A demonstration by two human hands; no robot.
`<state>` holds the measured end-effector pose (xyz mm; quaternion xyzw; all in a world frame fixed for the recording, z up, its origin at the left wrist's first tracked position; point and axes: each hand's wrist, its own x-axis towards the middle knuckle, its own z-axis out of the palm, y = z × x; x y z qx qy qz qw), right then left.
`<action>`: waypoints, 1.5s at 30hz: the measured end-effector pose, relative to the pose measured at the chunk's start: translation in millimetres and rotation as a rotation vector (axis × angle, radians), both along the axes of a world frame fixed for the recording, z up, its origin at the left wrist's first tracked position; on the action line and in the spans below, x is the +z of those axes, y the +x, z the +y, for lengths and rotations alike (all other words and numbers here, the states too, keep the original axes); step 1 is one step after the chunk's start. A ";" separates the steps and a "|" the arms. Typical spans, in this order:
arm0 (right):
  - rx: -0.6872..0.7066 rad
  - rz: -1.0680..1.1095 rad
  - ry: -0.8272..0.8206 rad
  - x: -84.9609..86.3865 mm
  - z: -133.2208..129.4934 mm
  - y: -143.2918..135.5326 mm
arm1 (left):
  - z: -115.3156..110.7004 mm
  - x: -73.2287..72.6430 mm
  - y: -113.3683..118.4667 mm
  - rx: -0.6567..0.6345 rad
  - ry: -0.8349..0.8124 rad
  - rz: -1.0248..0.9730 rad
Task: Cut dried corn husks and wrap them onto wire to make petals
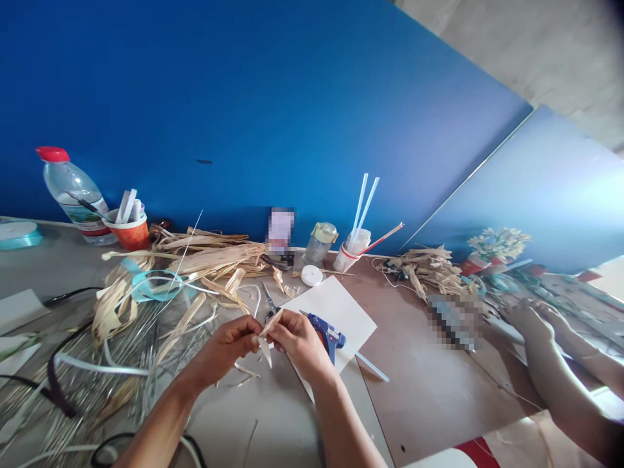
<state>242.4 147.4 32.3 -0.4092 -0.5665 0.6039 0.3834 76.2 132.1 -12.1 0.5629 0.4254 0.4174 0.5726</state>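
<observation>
Both hands meet over the table, pinching a small pale piece of dried corn husk (266,351). My left hand (237,338) has its fingertips closed on the husk's left side. From the other side my right hand (297,341) grips it between thumb and fingers, and a pointed end hangs below. Just behind the hands lie scissors (269,300), their handles partly hidden. A blue hot glue gun (327,333) rests right of my right hand on a white sheet (351,312), with a glue stick (373,367) near its back end.
Dried husks (219,257) and thin wires (131,364) cover the left side. Along the blue partition stand a bottle (75,188), a red cup (130,233), a phone (281,229), a glass jar (320,242) and a cup of glue sticks (347,259). Another person's arms (550,351) reach in at right.
</observation>
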 end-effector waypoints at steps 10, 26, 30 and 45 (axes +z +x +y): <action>-0.236 -0.183 0.841 6.3 -14.6 4.9 | 1.2 1.2 -0.3 0.100 -0.026 -0.115; -0.149 -0.370 0.912 3.1 -12.8 -6.3 | -1.3 6.5 1.4 0.023 -0.034 -0.136; -0.131 -0.321 0.846 5.8 -14.0 -6.3 | -0.8 4.8 1.2 0.026 -0.028 -0.143; -0.177 -0.015 0.192 -4.8 -5.6 0.0 | 0.0 -5.2 -3.8 0.029 -0.035 -0.146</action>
